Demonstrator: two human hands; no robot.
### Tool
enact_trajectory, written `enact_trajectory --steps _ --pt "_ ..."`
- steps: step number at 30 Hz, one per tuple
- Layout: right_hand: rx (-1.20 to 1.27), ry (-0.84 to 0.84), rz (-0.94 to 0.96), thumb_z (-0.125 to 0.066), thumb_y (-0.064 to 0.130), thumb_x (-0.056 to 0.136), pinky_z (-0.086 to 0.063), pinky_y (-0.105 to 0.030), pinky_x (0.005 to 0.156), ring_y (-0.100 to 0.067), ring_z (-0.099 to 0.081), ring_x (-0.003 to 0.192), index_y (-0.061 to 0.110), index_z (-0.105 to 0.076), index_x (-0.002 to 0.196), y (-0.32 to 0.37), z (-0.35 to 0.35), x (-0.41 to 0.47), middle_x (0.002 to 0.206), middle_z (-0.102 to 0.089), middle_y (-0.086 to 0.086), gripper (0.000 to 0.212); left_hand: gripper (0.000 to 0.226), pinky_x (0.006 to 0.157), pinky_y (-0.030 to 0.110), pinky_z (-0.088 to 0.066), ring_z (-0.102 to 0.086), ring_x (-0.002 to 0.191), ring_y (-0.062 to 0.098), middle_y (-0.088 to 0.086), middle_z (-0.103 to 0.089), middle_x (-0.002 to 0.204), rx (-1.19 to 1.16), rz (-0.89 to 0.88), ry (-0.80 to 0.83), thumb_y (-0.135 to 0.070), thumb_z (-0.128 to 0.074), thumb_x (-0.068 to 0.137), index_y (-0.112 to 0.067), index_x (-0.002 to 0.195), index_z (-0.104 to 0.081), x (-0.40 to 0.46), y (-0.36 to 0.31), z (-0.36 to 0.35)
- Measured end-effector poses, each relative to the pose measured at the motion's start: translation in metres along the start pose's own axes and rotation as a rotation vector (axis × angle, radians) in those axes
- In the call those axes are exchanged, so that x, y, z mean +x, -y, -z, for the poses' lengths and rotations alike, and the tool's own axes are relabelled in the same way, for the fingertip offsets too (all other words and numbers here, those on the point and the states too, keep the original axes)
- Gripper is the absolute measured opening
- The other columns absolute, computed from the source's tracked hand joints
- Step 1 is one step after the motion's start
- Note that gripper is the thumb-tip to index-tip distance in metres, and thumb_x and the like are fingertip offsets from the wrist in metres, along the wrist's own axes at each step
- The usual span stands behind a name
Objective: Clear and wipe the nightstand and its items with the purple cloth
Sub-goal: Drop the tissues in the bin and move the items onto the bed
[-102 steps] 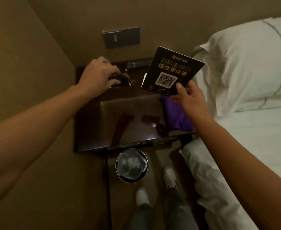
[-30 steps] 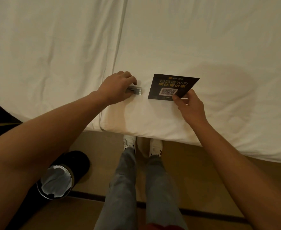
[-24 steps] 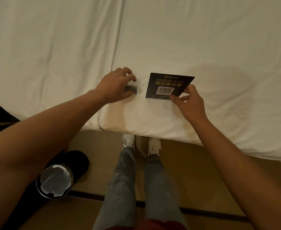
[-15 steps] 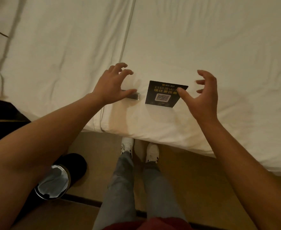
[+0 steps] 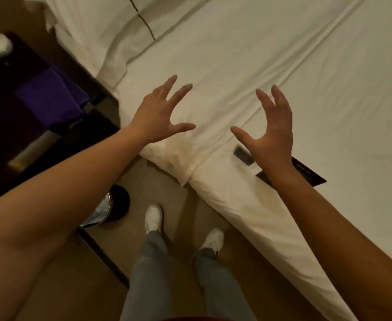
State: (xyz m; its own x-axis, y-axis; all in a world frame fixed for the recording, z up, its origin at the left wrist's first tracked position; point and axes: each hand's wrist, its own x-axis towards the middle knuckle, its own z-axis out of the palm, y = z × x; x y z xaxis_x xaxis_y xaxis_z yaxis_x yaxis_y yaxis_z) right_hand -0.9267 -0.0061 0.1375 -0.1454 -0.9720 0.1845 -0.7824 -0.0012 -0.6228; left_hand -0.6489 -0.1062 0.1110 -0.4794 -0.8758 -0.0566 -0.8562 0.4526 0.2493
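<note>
View swung left | nightstand (image 5: 10, 107) now visible beside bed (image 5: 236, 54) | both hands' fingers spread, empty

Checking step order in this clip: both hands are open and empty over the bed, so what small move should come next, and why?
Probably reach the left hand to the purple cloth on the nightstand. The black WiFi card and small dark item already lie on the bed sheet, and the right hand holds nothing, so wiping looks next.
</note>
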Motion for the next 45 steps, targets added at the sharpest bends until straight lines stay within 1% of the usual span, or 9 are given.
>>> enact_trajectory --steps 3,11,14,18,21,26,34,38,45 --pt "0.019 0.048 0.107 -0.072 0.065 0.083 -0.025 -0.050 0.124 -0.024 -0.016 0.157 0.031 -0.040 0.154 0.048 -0.045 0.015 0.169 -0.022 0.000 0.085 0.099 0.123 0.056 -0.022 -0.020 0.153 0.038 0.010 -0.007 0.170 0.037 0.103 -0.071 -0.085 -0.047 0.080 -0.042 0.159 -0.007 -0.034 0.067 0.017" --pt "-0.015 0.169 0.259 -0.065 0.074 0.082 -0.025 -0.055 0.124 -0.022 -0.010 0.159 0.040 -0.033 0.156 0.187 -0.186 0.049 0.171 -0.015 0.002 0.088 0.095 0.116 0.056 -0.030 -0.029 0.148 0.040 0.013 -0.013 0.168 0.121 0.335 -0.216 -0.086 -0.046 0.081 -0.041 0.158 -0.014 -0.119 0.249 0.058" --pt "-0.029 0.205 0.293 -0.065 0.074 0.083 -0.023 -0.052 0.125 -0.023 -0.010 0.159 0.039 -0.034 0.156 0.241 -0.233 0.059 0.171 -0.014 0.001 0.086 0.094 0.113 0.058 -0.034 -0.031 0.147 0.040 0.013 -0.011 0.168 0.122 0.402 -0.225 -0.088 -0.042 0.081 -0.042 0.158 -0.012 -0.151 0.314 0.077" --pt "0.003 0.251 0.336 -0.065 0.074 0.083 -0.025 -0.051 0.125 -0.024 -0.013 0.158 0.037 -0.034 0.156 0.306 -0.285 0.076 0.171 -0.017 -0.001 0.087 0.094 0.115 0.061 -0.033 -0.029 0.148 0.042 0.014 -0.009 0.169 0.123 0.483 -0.205 -0.088 -0.040 0.081 -0.041 0.158 -0.014 -0.191 0.395 0.104" --pt "0.025 0.283 0.354 -0.065 0.075 0.082 -0.027 -0.047 0.124 -0.023 -0.017 0.157 0.036 -0.033 0.156 0.344 -0.317 0.095 0.170 -0.018 -0.001 0.090 0.091 0.116 0.059 -0.031 -0.027 0.149 0.040 0.013 -0.009 0.169 0.129 0.585 -0.205 -0.085 -0.041 0.083 -0.040 0.158 -0.015 -0.206 0.445 0.120" --pt "0.040 0.328 0.408 -0.069 0.070 0.083 -0.030 -0.046 0.123 -0.024 -0.022 0.155 0.032 -0.034 0.157 0.390 -0.370 0.130 0.168 -0.021 -0.005 0.091 0.087 0.117 0.058 -0.029 -0.026 0.149 0.039 0.010 -0.010 0.168 0.092 0.718 -0.190 -0.080 -0.047 0.085 -0.039 0.157 -0.018 -0.217 0.506 0.134" --pt "0.058 0.464 0.446 -0.075 0.058 0.084 -0.029 -0.049 0.123 -0.028 -0.023 0.155 0.032 -0.036 0.156 0.443 -0.476 0.208 0.167 -0.024 -0.010 0.086 0.078 0.119 0.057 -0.026 -0.024 0.149 0.039 0.014 -0.021 0.166 0.107 0.762 -0.164 -0.072 -0.047 0.091 -0.037 0.157 -0.027 -0.215 0.593 0.126" --pt "0.022 0.553 0.434 -0.076 0.056 0.084 -0.028 -0.051 0.123 -0.032 -0.024 0.154 0.029 -0.037 0.156 0.456 -0.530 0.254 0.166 -0.026 -0.016 0.086 0.073 0.119 0.056 -0.026 -0.025 0.149 0.037 0.011 -0.029 0.164 0.060 0.806 -0.117 -0.066 -0.048 0.095 -0.033 0.157 -0.028 -0.190 0.633 0.112" --pt "-0.035 0.658 0.453 -0.078 0.056 0.081 -0.027 -0.048 0.123 -0.032 -0.024 0.153 0.027 -0.038 0.155 0.470 -0.604 0.313 0.165 -0.027 -0.015 0.089 0.071 0.118 0.053 -0.028 -0.029 0.148 0.033 0.009 -0.035 0.160 0.013 0.838 -0.091 -0.046 -0.063 0.094 -0.028 0.156 -0.033 -0.147 0.673 0.095"
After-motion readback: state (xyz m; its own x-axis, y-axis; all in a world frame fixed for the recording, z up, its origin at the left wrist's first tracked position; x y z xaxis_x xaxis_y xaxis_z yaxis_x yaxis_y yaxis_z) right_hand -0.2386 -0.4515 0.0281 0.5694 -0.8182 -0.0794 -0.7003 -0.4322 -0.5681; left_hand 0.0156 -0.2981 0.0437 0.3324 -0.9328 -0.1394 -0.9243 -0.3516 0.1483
